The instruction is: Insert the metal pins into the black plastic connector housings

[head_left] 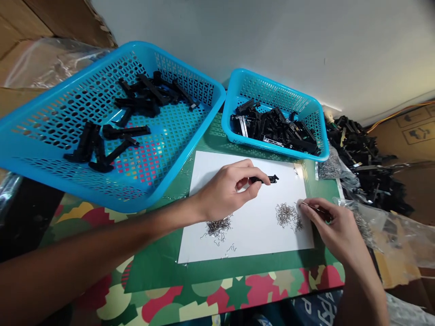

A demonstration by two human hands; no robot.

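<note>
My left hand (234, 185) is closed on a slim black plastic part (273, 179), held above the white sheet (251, 240). The far end of the part sticks out past my fingertips, and the rest is hidden. My right hand (335, 222) pinches a thin metal tool, seemingly tweezers (317, 209), at the sheet's right edge. Its tip is beside a pile of tiny metal pieces (287, 214). A second pile of small bent wire pieces (219, 226), like little springs or clips, lies below my left wrist, with a few strays scattered nearby.
A large blue basket (149, 206) at left holds several black parts. A smaller blue basket (272, 151) behind the sheet is fuller of them. At right are a heap of black parts (356, 145), plastic bags (397, 231) and cardboard (408, 131). A wall stands behind.
</note>
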